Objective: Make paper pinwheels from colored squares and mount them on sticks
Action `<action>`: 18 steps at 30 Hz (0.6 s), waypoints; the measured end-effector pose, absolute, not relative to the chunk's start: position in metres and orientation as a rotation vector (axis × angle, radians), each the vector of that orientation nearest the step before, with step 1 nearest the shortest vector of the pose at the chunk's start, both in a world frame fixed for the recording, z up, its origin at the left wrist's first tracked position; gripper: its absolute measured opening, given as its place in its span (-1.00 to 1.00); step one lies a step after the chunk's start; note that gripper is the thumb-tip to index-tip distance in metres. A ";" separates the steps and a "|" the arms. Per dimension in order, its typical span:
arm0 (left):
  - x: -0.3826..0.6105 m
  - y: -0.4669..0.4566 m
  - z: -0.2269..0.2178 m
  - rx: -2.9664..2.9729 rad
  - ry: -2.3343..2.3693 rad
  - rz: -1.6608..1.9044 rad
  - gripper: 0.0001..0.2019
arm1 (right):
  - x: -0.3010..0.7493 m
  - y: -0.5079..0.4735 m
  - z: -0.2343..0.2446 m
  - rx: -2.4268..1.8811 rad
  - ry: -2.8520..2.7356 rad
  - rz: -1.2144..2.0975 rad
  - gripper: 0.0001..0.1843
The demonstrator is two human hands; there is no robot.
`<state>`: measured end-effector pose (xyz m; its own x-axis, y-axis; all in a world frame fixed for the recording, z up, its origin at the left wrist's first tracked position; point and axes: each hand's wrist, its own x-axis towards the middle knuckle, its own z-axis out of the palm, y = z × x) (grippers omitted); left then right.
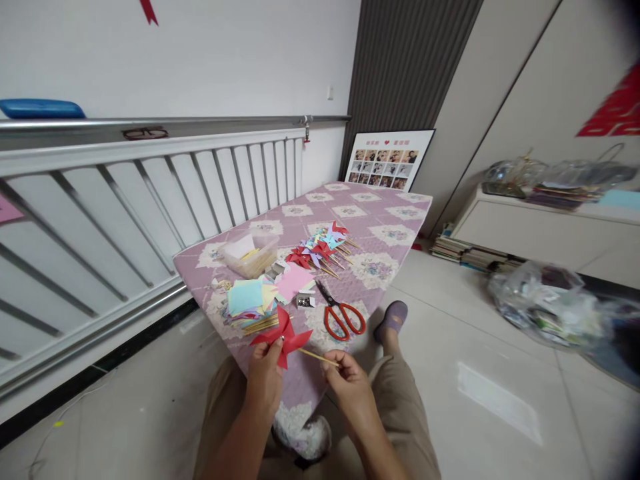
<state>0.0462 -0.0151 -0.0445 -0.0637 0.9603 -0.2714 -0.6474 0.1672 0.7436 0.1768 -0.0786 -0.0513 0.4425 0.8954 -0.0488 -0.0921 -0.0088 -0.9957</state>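
Red bladed paper pinwheel (pixel 287 328) is pinched near its centre by the left hand (pixel 267 370) above the near end of the purple flowered tablecloth (pixel 306 383), and its thin yellow wooden stick (pixel 313 355), running toward near right, is gripped at the outer end by the right hand (pixel 353 387), while the inner end is hidden.

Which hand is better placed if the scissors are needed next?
Probably the right hand: it's nearer the scissors and pinches only the outer end of the stick. The left hand holds the red pinwheel near its centre, farther from them.
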 end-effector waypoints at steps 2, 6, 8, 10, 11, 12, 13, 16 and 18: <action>0.048 -0.018 -0.043 0.427 0.886 1.360 -0.91 | 0.175 -0.080 -0.047 -1.336 -0.776 0.936 -0.73; 0.052 -0.024 -0.040 0.372 0.867 1.320 -0.90 | 0.171 -0.082 -0.044 -1.313 -0.766 0.943 -0.72; 0.054 -0.027 -0.037 0.370 0.859 1.310 -0.89 | 0.173 -0.083 -0.044 -1.303 -0.759 0.919 -0.73; 0.053 -0.027 -0.034 0.371 0.857 1.297 -0.88 | 0.178 -0.083 -0.044 -1.298 -0.733 0.853 -0.74; 0.052 -0.027 -0.032 0.364 0.864 1.295 -0.88 | 0.182 -0.084 -0.044 -1.299 -0.716 0.806 -0.75; 0.050 -0.026 -0.031 0.351 0.872 1.295 -0.87 | 0.186 -0.084 -0.042 -1.300 -0.702 0.757 -0.76; 0.048 -0.025 -0.029 0.334 0.878 1.295 -0.86 | 0.191 -0.085 -0.039 -1.300 -0.695 0.713 -0.78; 0.041 -0.021 -0.025 0.276 0.902 1.306 -0.84 | 0.202 -0.086 -0.028 -1.306 -0.722 0.713 -0.81; 0.039 -0.019 -0.021 0.255 0.882 1.305 -0.81 | 0.204 -0.088 -0.021 -1.310 -0.752 0.792 -0.80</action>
<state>0.0385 -0.0192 -0.0211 0.0012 0.9080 -0.4190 -0.7270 0.2885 0.6231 0.2036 -0.0878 -0.0210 0.5353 0.8441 0.0321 -0.0760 0.0859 -0.9934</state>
